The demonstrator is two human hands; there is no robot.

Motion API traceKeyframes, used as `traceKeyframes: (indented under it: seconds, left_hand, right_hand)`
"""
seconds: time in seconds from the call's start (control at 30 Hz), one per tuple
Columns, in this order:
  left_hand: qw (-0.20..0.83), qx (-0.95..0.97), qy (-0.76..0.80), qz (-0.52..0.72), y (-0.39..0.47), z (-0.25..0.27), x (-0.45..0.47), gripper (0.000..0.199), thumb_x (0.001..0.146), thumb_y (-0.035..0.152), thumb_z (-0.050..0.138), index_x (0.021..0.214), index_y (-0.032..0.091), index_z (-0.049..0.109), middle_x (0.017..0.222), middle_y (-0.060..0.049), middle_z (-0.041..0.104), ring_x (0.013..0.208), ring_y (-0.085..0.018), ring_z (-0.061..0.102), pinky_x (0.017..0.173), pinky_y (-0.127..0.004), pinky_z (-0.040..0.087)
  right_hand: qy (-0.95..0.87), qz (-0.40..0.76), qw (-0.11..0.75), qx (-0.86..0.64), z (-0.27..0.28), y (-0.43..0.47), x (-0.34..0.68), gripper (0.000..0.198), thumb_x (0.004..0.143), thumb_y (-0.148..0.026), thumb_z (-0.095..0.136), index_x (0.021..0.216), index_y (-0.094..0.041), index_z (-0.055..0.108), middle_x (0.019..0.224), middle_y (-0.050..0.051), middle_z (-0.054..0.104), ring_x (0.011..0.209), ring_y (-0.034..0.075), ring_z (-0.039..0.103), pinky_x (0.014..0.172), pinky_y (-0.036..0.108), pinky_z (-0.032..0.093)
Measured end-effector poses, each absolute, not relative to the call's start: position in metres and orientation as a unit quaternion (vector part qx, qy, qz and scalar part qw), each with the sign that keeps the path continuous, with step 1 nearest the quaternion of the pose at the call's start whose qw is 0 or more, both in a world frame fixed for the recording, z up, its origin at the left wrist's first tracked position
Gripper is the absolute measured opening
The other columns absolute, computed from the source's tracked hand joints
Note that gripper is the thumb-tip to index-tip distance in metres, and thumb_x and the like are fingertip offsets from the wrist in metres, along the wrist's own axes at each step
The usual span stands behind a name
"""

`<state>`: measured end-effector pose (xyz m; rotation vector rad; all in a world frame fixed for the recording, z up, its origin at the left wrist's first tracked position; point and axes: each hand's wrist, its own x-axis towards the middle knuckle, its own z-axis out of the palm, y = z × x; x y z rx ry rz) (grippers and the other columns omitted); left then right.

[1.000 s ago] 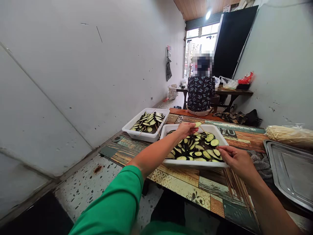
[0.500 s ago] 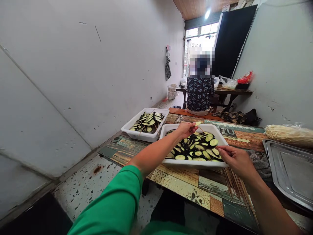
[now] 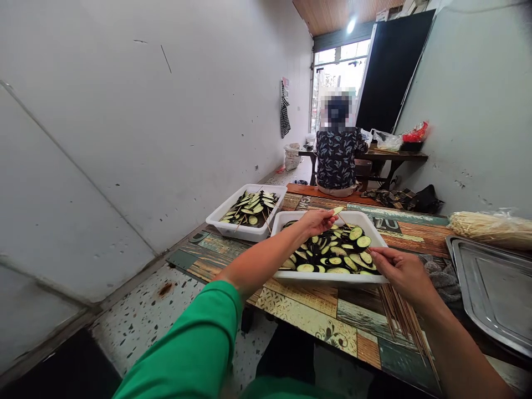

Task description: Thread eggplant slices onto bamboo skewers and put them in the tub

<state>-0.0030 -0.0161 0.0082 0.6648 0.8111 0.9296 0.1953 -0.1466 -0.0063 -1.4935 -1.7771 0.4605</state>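
A long table with a patchwork wood-print top (image 3: 316, 316) holds a white rectangular plastic tub (image 3: 332, 276) of sliced aubergine in dark liquid. Over it, the left hand (image 3: 318, 220) pinches a pale green aubergine slice (image 3: 337, 210) on a thin wooden skewer (image 3: 347, 224), whose other end the right hand (image 3: 401, 271) grips.

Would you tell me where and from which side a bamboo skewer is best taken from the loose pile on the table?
Probably at the far ends of the bamboo skewers, just beside the near rim of the white tray. The sticks lie flat, running toward the person, with those ends right under the right hand. Come from above, pinching one thin stick between fingertips, since they lie packed side by side.
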Motion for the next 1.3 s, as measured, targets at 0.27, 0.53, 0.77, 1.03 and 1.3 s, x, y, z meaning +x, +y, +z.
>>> traceKeyframes:
  seconds: [0.27, 0.53, 0.77, 1.03, 1.3]
  left_hand:
    - [0.746, 0.343, 0.374, 0.431, -0.023, 0.009, 0.003, 0.015, 0.085, 0.007, 0.052, 0.070, 0.010, 0.054, 0.060, -0.005, 0.060, 0.049, -0.004, 0.050, 0.048, -0.013, 0.037]
    - [0.743, 0.437, 0.337, 0.379, -0.041, 0.003, 0.018, 0.009, 0.077, 0.012, 0.065, 0.073, 0.009, 0.057, 0.060, -0.004, 0.060, 0.044, -0.002, 0.043, 0.045, -0.014, 0.032]
    - [0.768, 0.363, 0.336, 0.407, -0.038, 0.011, 0.017, 0.014, 0.081, 0.008, 0.058, 0.070, 0.011, 0.050, 0.061, -0.003, 0.057, 0.046, -0.001, 0.042, 0.043, -0.011, 0.028]
    - [0.763, 0.292, 0.354, 0.455, -0.022, 0.017, -0.002, 0.014, 0.087, 0.007, 0.047, 0.074, 0.011, 0.049, 0.064, -0.004, 0.056, 0.046, -0.001, 0.042, 0.042, -0.009, 0.028]
    - [0.691, 0.369, 0.361, 0.506, -0.027, 0.008, 0.006, 0.013, 0.083, 0.009, 0.057, 0.072, 0.012, 0.050, 0.062, -0.005, 0.062, 0.049, -0.003, 0.049, 0.048, -0.013, 0.034]
  right_hand:
    - [-0.693, 0.164, 0.376, -0.592, -0.006, -0.147, 0.194, 0.039, 0.077, -0.041, 0.050, 0.090, -0.015, 0.075, 0.075, 0.006, 0.074, 0.065, 0.021, 0.065, 0.057, 0.028, 0.047]
    - [-0.672, 0.176, 0.396, -0.600, -0.002, -0.149, 0.189, 0.041, 0.075, -0.043, 0.050, 0.086, -0.013, 0.075, 0.065, 0.006, 0.070, 0.057, 0.019, 0.062, 0.048, 0.026, 0.043]
    - [-0.684, 0.168, 0.406, -0.582, -0.004, -0.147, 0.191, 0.042, 0.076, -0.043, 0.049, 0.089, -0.013, 0.075, 0.071, 0.007, 0.072, 0.060, 0.020, 0.063, 0.051, 0.027, 0.045]
    - [-0.684, 0.186, 0.414, -0.572, -0.005, -0.146, 0.192, 0.041, 0.076, -0.042, 0.051, 0.087, -0.012, 0.075, 0.064, 0.005, 0.070, 0.054, 0.017, 0.059, 0.047, 0.024, 0.043]
    - [-0.678, 0.188, 0.407, -0.583, -0.004, -0.147, 0.193, 0.037, 0.075, -0.040, 0.052, 0.085, -0.014, 0.075, 0.069, 0.007, 0.072, 0.058, 0.018, 0.062, 0.049, 0.025, 0.044]
